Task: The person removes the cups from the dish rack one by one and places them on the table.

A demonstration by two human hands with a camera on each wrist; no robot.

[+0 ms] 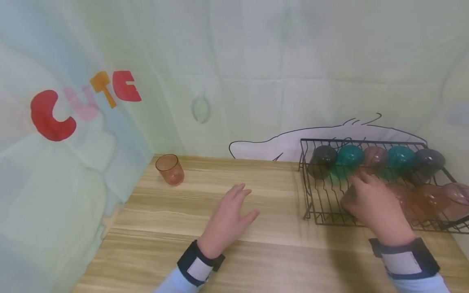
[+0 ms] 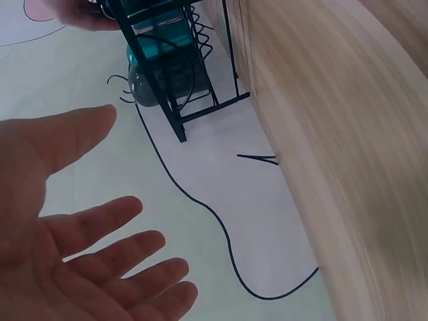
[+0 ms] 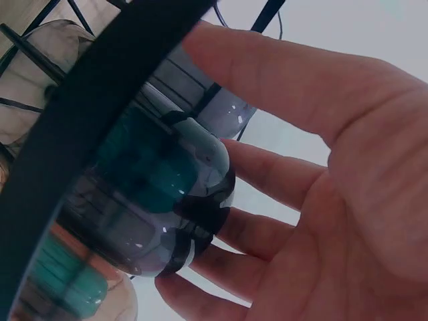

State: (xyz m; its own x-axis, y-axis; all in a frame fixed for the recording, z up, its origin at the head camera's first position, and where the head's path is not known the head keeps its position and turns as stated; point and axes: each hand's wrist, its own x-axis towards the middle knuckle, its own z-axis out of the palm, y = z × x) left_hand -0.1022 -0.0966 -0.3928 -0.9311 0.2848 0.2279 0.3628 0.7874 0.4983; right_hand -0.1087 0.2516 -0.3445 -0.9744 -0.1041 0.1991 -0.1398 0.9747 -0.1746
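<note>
My right hand [image 1: 379, 209] is at the front left of a black wire rack [image 1: 362, 141]. Its fingers curl round the rounded base of a dark grey see-through glass [image 3: 144, 234], which is upside down. In the head view that hand is blurred and covers most of this glass. My left hand [image 1: 225, 224] hovers over the wooden table left of the rack, fingers extended, thumb apart, holding nothing. Far to the left, an orange-pink glass [image 1: 171, 171] stands upright on the table.
Behind my right hand, the rack's back row has upside-down grey, teal and pinkish glasses, among them a teal glass [image 1: 401, 156]. More pink and amber glasses [image 1: 428, 199] fill the front row to the right. A printed cloth [image 1: 256, 81] hangs behind the table [image 1: 176, 240].
</note>
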